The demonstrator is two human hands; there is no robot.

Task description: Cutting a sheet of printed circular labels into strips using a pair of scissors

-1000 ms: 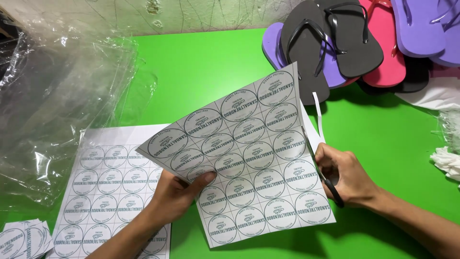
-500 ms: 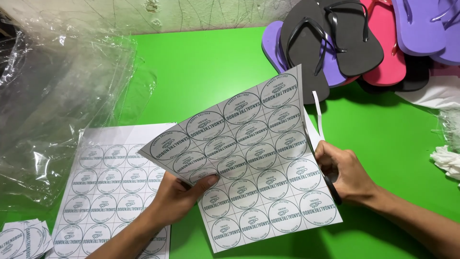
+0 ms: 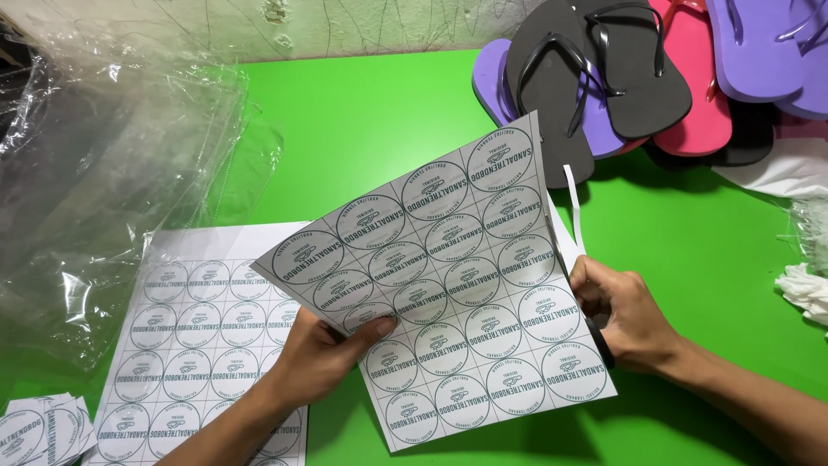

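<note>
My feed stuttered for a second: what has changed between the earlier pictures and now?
Little. The right hand with the black-handled scissors has crept slightly further up the right edge of the white sheet of round printed labels, and the narrow cut paper strip stands a bit longer. The left hand keeps its grip; the flip-flops stayed put.

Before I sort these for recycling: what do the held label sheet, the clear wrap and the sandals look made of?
Label sheet: thin matte white paper, bending in the hands. Clear wrap: glossy, crinkled plastic film, probably. Sandals: matte foam or rubber soles, by the look, with shinier straps.
</note>
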